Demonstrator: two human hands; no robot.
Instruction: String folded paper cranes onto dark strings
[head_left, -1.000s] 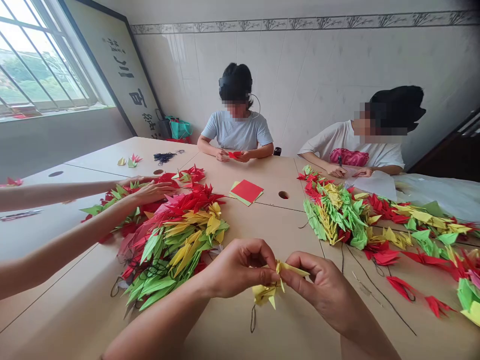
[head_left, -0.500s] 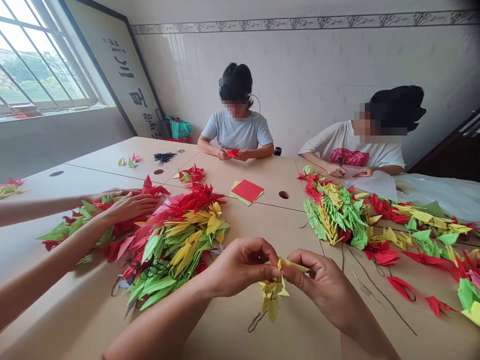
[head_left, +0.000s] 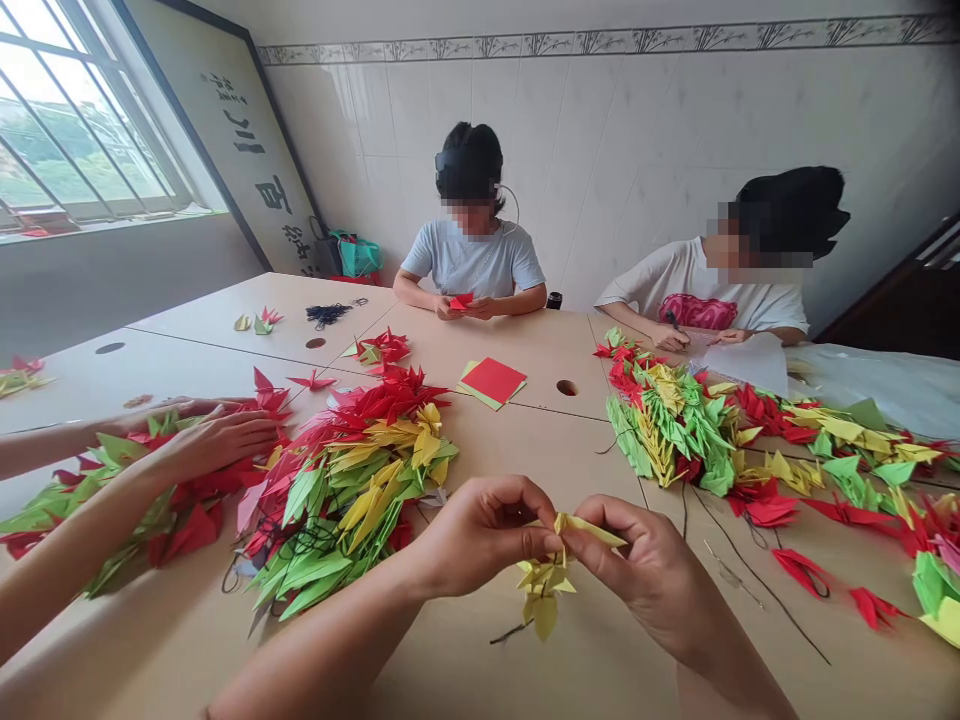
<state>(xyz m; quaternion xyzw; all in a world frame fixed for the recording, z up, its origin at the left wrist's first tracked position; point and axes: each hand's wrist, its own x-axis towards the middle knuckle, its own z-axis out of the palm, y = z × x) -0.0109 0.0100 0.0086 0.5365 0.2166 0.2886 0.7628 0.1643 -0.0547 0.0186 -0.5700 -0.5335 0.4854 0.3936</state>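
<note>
Bright daylight from the window [head_left: 82, 130] at left, soft shadows, sharp focus, wide-angle stretching at edges

Red paper stack [head_left: 493, 380] mid-table; green bag [head_left: 358, 256] behind.

People [head_left: 472, 265] seated opposite: two. Paper-square stack [head_left: 493, 382]: one. Round worktop holes [head_left: 568, 388]: three. Hands [head_left: 480, 535] (wearer's own): two. Thread bundle [head_left: 328, 314]: one.

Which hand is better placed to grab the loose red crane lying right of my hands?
Right, probably: both hands pinch the yellow cranes, but the right hand is nearer the red crane; the left hand would have to cross over.
</note>
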